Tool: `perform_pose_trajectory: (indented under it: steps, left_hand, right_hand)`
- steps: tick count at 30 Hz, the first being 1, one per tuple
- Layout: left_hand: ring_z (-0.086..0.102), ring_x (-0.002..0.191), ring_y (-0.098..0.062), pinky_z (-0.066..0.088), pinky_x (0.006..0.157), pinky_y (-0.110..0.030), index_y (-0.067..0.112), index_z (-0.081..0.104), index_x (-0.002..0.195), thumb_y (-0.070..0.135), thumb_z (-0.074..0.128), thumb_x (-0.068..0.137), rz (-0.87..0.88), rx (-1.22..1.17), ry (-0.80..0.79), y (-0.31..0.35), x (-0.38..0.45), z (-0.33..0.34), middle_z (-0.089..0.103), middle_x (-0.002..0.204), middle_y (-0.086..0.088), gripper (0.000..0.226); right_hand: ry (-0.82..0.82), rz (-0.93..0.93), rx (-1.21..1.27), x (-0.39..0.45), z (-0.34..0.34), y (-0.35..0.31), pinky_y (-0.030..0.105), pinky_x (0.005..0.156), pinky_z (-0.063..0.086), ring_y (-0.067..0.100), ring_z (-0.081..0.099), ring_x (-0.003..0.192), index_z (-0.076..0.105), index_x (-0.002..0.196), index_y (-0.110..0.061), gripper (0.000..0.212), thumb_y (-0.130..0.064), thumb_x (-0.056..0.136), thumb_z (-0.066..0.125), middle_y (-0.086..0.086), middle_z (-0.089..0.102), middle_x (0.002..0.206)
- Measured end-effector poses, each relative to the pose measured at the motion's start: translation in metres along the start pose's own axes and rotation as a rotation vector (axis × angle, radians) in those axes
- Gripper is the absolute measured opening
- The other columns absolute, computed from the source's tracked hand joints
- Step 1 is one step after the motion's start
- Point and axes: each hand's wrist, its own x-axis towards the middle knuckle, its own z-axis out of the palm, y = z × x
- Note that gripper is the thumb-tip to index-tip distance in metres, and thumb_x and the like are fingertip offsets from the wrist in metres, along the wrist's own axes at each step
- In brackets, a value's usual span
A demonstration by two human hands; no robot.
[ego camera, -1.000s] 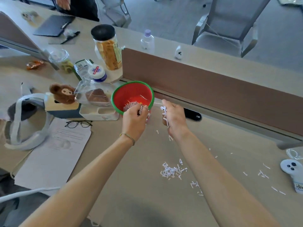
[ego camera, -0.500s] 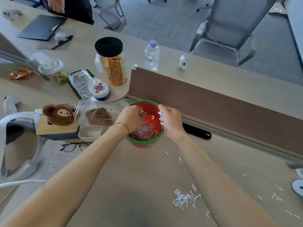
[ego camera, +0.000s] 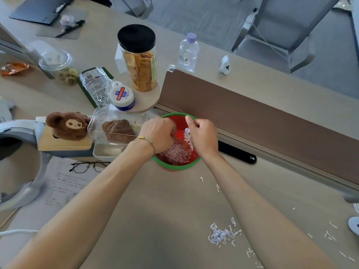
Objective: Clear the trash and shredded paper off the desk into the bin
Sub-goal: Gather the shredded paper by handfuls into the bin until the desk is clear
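Note:
A small red bin with a green rim (ego camera: 175,167) stands on the desk against the brown divider, with a heap of shredded paper (ego camera: 177,154) in it. Both my hands are over its mouth. My left hand (ego camera: 158,133) reaches into the bin, fingers curled down; what it holds is hidden. My right hand (ego camera: 203,135) is closed on a few white shreds that stick out by the thumb. A small pile of shredded paper (ego camera: 220,234) lies on the desk to the lower right, with loose strips (ego camera: 330,234) scattered further right.
Left of the bin are a clear box with a pastry (ego camera: 116,127), a bear toy (ego camera: 67,125), glasses (ego camera: 87,166) and a printed sheet (ego camera: 64,185). Behind stand a snack jar (ego camera: 138,59), a small tub (ego camera: 122,98), a water bottle (ego camera: 188,52). The brown divider (ego camera: 252,115) runs right.
The view has come closer to the bin. Both hands went from beside the bin's rim to over its mouth, and the heap of shreds inside has come into sight.

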Motion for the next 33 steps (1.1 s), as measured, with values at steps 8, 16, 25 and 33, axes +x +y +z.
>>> perform_pose_trajectory:
  steps: [8, 16, 25, 33]
  left_hand:
    - [0.068, 0.090, -0.029, 0.055, 0.072, -0.036, 0.032, 0.069, 0.117, 0.017, 0.059, 0.085, -0.005, -0.010, 0.063, -0.006, -0.008, -0.004, 0.071, 0.099, -0.003, 0.037]
    - [0.067, 0.095, -0.029, 0.058, 0.081, -0.042, 0.027, 0.068, 0.120, 0.002, 0.057, 0.076, 0.103, -0.125, 0.056, -0.001, -0.036, -0.007, 0.068, 0.108, -0.004, 0.051]
    - [0.063, 0.092, -0.025, 0.054, 0.070, -0.039, 0.020, 0.068, 0.105, 0.012, 0.041, 0.080, 0.290, -0.303, 0.396, 0.064, -0.103, 0.034, 0.068, 0.111, 0.006, 0.039]
    - [0.022, 0.153, -0.026, 0.031, 0.119, -0.046, 0.015, 0.041, 0.150, 0.037, 0.030, 0.088, 0.212, -0.259, 0.001, 0.091, -0.113, 0.202, 0.031, 0.162, -0.008, 0.067]
  right_hand:
    - [-0.090, -0.024, -0.130, 0.004, 0.004, 0.003, 0.037, 0.069, 0.055, 0.017, 0.066, 0.063, 0.068, 0.061, -0.011, 0.047, -0.038, 0.096, 0.052, 0.001, 0.069, 0.061]
    - [-0.283, -0.113, -0.127, -0.018, -0.017, 0.000, 0.032, 0.089, 0.051, 0.012, 0.067, 0.101, 0.079, 0.097, -0.022, 0.024, -0.015, 0.094, 0.057, -0.009, 0.077, 0.101]
    - [0.110, -0.231, -0.058, -0.092, -0.074, 0.055, 0.027, 0.082, 0.052, -0.004, 0.063, 0.084, 0.077, 0.104, -0.019, 0.044, 0.000, 0.077, 0.048, -0.009, 0.076, 0.112]
    - [0.084, -0.057, -0.154, -0.137, -0.101, 0.178, 0.022, 0.084, 0.049, 0.003, 0.067, 0.086, 0.072, 0.114, -0.022, 0.046, 0.005, 0.084, 0.053, -0.012, 0.073, 0.117]
